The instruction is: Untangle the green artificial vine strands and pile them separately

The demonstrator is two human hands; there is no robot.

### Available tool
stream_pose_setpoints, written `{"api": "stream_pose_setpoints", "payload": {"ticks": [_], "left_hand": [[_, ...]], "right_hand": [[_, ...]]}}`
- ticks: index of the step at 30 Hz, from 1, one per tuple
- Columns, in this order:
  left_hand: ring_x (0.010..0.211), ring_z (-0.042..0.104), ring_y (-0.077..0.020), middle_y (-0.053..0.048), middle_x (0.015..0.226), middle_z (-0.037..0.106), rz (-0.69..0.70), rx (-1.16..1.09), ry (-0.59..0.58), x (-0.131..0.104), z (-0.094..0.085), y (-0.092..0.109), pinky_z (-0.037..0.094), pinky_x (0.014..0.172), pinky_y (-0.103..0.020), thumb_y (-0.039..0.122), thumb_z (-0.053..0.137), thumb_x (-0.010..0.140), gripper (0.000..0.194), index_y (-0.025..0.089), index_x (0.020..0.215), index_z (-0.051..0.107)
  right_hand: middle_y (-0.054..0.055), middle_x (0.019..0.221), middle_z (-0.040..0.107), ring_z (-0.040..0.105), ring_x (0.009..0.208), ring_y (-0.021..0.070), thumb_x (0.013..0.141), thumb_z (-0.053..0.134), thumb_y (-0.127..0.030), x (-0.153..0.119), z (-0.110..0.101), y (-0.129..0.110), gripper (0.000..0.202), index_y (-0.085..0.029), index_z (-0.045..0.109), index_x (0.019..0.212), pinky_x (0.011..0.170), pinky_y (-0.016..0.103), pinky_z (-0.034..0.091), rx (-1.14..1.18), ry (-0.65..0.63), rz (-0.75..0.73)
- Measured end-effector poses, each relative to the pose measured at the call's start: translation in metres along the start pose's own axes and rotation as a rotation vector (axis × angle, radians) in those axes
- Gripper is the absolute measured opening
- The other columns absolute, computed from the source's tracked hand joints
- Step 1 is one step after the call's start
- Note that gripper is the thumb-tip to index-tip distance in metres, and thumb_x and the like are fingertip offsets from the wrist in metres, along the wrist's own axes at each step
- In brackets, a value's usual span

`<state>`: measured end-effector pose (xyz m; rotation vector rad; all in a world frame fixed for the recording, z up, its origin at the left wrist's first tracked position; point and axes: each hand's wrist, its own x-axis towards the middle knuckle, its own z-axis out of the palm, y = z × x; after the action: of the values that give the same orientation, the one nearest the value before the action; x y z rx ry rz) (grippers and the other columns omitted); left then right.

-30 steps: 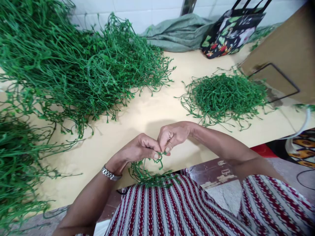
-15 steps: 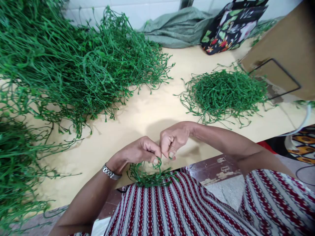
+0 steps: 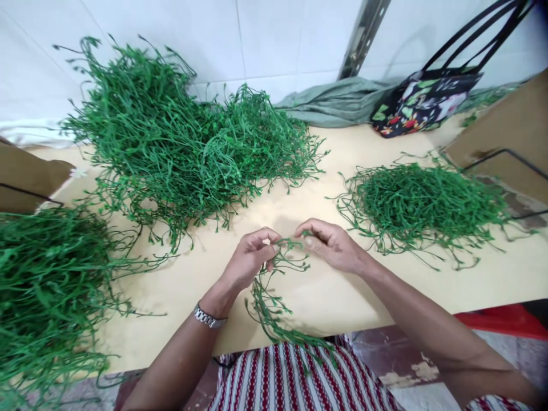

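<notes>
My left hand, with a metal-banded watch at its wrist, pinches a bunch of thin green artificial plant stems. The bunch trails down over the table's front edge onto the striped clothing. My right hand faces it a short way to the right. Its thumb and index finger are pinched on the end of a green stem, which shows at the fingertips. Between the hands, several branched stem tips spread out. My fingers partly hide where the stems are gripped.
A large heap of green stems lies at the back left, another heap at the left edge, and a smaller one to the right. Cardboard boxes flank the table. Behind are a floral bag and grey-green cloth.
The view has tilted up, showing more wall. My hands have moved apart from nearly touching. The stem bunch now hangs longer below my left hand, with tips spread between the hands.
</notes>
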<state>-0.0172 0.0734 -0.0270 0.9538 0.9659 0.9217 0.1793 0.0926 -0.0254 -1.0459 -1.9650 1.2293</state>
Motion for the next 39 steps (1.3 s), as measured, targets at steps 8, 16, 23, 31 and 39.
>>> {"api": "stream_pose_setpoints", "payload": {"ticks": [8, 16, 23, 31, 39], "left_hand": [[0.046, 0.042, -0.0021, 0.001, 0.072, 0.048, 0.209, 0.102, 0.082, -0.004, 0.010, -0.003, 0.038, 0.037, -0.014, 0.022, 0.064, 0.069, 0.010, 0.013, 0.074, 0.062], [0.046, 0.041, -0.0026, 0.002, 0.070, 0.048, 0.137, 0.135, 0.010, -0.003, 0.007, -0.002, 0.032, 0.042, -0.016, 0.027, 0.064, 0.072, 0.019, 0.014, 0.082, 0.056], [0.054, 0.038, -0.0075, 0.003, 0.058, 0.044, 0.074, 0.456, -0.048, -0.003, 0.007, 0.002, 0.029, 0.049, -0.019, 0.021, 0.062, 0.069, 0.012, 0.012, 0.066, 0.055], [0.054, 0.043, -0.0098, 0.002, 0.055, 0.042, 0.291, 0.791, -0.184, -0.004, 0.008, 0.001, 0.030, 0.052, -0.021, 0.002, 0.045, 0.062, 0.020, 0.013, 0.057, 0.060], [0.051, 0.037, -0.0089, 0.003, 0.051, 0.037, 0.280, 0.781, -0.379, -0.009, 0.006, 0.009, 0.027, 0.050, -0.022, -0.005, 0.037, 0.055, 0.025, 0.015, 0.047, 0.050]], "right_hand": [[-0.001, 0.072, 0.049, 0.039, 0.057, 0.0060, 0.077, 0.055, -0.022, 0.004, 0.030, 0.002, 0.019, -0.014, 0.057, 0.095, 0.051, 0.017, 0.033, 0.066, -0.043, -0.041], [0.003, 0.072, 0.059, 0.053, 0.063, 0.0097, 0.079, 0.051, -0.016, 0.002, 0.030, 0.009, 0.010, -0.014, 0.060, 0.085, 0.056, 0.020, 0.041, -0.163, 0.141, -0.339], [0.006, 0.073, 0.059, 0.052, 0.067, 0.0150, 0.086, 0.043, -0.019, -0.002, 0.020, 0.004, 0.016, -0.014, 0.057, 0.082, 0.061, 0.026, 0.040, -0.685, 0.107, -0.466], [0.001, 0.062, 0.047, 0.039, 0.055, 0.0124, 0.074, 0.037, -0.006, 0.001, 0.016, -0.006, 0.018, -0.016, 0.050, 0.067, 0.054, 0.025, 0.030, -0.772, -0.126, -0.526], [-0.001, 0.061, 0.045, 0.040, 0.058, 0.0101, 0.064, 0.041, 0.000, 0.001, 0.004, -0.004, 0.018, -0.016, 0.043, 0.059, 0.056, 0.022, 0.032, -0.573, -0.571, -0.420]]}}
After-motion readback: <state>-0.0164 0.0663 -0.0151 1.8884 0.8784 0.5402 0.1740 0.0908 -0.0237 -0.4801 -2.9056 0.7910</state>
